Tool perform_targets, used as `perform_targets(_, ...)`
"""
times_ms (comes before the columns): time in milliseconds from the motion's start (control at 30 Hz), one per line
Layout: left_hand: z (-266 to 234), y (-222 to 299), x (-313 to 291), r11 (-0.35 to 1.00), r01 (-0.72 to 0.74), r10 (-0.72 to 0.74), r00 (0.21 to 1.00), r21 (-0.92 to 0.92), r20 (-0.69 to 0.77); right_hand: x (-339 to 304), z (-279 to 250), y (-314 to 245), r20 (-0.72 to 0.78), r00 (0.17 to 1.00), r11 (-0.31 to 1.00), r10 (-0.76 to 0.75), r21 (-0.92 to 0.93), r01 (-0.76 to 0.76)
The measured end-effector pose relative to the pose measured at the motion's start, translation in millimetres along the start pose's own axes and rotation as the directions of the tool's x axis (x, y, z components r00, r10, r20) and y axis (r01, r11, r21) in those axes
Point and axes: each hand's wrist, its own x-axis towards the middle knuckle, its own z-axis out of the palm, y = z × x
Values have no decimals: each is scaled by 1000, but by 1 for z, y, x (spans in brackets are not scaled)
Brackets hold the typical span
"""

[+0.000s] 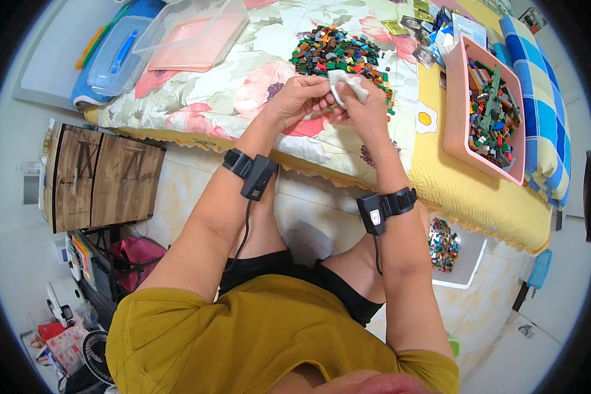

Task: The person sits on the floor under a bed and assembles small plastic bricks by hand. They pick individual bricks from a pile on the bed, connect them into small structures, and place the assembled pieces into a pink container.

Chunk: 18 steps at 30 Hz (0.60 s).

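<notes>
Both hands are raised close together over the near side of the bed, just in front of a heap of building bricks (335,49) in green, brown, black, grey and orange. My right hand (369,113) is closed on a crumpled white cloth (356,88), which may be a tissue. My left hand (297,100) has its fingertips pinched together beside the cloth. Whatever those fingertips hold, if anything, is too small and hidden to name. A few loose bricks trail from the heap behind my right hand.
On the right of the bed stands a pink bin (452,125) of bricks, beside a blue checked pillow (538,98). Clear and pink plastic boxes (190,33) lie at the far left. A white tub (469,266) of small bricks sits on the floor by my right arm.
</notes>
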Motion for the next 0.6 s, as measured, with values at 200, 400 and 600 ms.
perform_targets(200, -17, 7, 6, 946, -223, 292, 899, 233, -326, 14, -82, -38, -557, 716, 872, -422, -32, 489)
perform_targets(400, -42, -9, 21, 447, -175, 692, 689, 877, -215, 4, -162, -63, -810, 416, 772, -414, -70, 632)
perform_targets(600, -44, -23, 30, 125, -53, 669, 742, 991, -44, 6, -156, -53, -824, 448, 809, -348, -22, 588)
